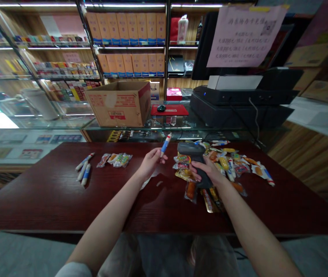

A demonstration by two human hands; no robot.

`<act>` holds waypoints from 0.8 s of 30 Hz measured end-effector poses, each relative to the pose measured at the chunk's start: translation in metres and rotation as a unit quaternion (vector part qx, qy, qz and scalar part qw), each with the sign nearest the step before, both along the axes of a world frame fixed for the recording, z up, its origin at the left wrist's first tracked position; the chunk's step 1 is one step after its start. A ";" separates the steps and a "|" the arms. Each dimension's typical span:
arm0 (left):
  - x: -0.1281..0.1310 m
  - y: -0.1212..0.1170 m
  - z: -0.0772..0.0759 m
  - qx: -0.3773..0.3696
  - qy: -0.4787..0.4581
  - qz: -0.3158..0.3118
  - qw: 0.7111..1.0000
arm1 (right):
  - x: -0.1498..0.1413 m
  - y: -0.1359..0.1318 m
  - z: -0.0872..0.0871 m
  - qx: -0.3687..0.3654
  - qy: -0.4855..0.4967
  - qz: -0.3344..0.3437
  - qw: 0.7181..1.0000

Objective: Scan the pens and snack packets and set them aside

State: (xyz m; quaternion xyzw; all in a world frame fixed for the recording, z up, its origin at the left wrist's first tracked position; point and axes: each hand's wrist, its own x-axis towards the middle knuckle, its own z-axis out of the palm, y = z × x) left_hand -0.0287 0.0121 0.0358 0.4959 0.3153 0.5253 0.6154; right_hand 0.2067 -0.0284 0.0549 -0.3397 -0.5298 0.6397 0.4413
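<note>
One stick (165, 144), a blue, white and red wrapped snack, is held above the table (51, 192) near its far edge, tilted with its top end pointing up and to the right. The left hand (150, 162) pinches the stick's lower end between thumb and fingertips; the remaining fingers are curled in. Just right of the stick, the right hand (207, 171) is wrapped around the grip of a dark scanner (192, 154), whose head points left toward the stick. Stick and scanner head are near each other but apart.

Beneath and to the right of the scanner lies a loose pile (233, 163) of wrapped snacks in yellow, orange and red, spread over the right part of the table. Three more sticks (84, 169) lie side by side on the left part of the table. Between them and the left hand lies a small row of packets (114, 159). Beyond the table stands a glass counter (65, 123) bearing a cardboard box (120, 104) and a dark register (238, 104).
</note>
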 end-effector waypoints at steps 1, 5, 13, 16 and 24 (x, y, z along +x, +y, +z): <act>0.001 -0.003 0.002 -0.005 -0.015 -0.010 1.000 | 0.000 -0.001 0.001 -0.001 0.001 0.001 1.000; 0.004 -0.012 0.011 -0.021 -0.055 -0.044 0.997 | 0.001 -0.002 0.000 0.004 0.006 0.003 1.000; 0.007 -0.011 0.010 -0.010 -0.005 -0.024 1.000 | -0.003 -0.003 0.002 0.009 0.001 -0.005 1.000; 0.007 -0.004 0.002 0.018 0.044 0.006 0.999 | -0.005 -0.003 0.003 0.007 -0.011 -0.017 1.000; 0.001 0.005 -0.007 0.071 0.145 0.041 0.986 | -0.008 0.003 -0.003 0.000 -0.055 -0.030 0.998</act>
